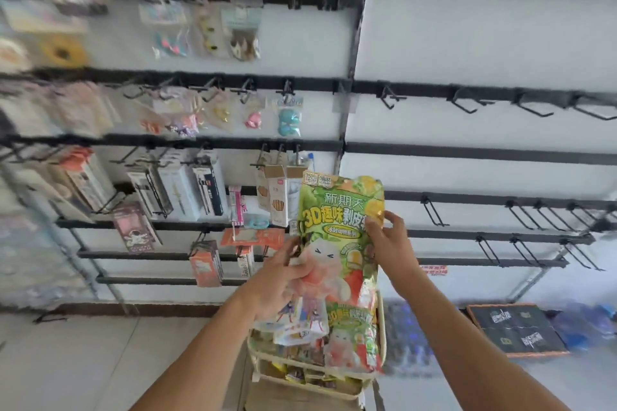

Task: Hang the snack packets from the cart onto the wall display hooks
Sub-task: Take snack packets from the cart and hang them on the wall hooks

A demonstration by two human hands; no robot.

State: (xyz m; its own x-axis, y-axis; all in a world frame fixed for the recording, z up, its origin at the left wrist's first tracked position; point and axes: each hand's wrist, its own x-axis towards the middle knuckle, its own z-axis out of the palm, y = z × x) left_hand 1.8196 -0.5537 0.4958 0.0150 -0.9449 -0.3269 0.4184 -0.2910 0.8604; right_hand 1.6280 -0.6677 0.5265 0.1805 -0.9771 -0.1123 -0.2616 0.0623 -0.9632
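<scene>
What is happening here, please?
A person holds up a green printed snack packet with both hands: the left hand grips its lower left edge, the right hand pinches its right edge. It is not yet on a hook. More packets lie below in the cream wire cart; empty black wall hooks stand to the right.

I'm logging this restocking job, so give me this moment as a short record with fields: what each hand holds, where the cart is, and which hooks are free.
left hand: grips the lower left of the green packet, with more packets bunched under it
right hand: pinches the packet's right edge
packet: upright, held up in front of the wall, not on a hook
cart: below the hands, snack packets inside
free hooks: bare on the right panel
left panel: hooks mostly hung with goods
</scene>
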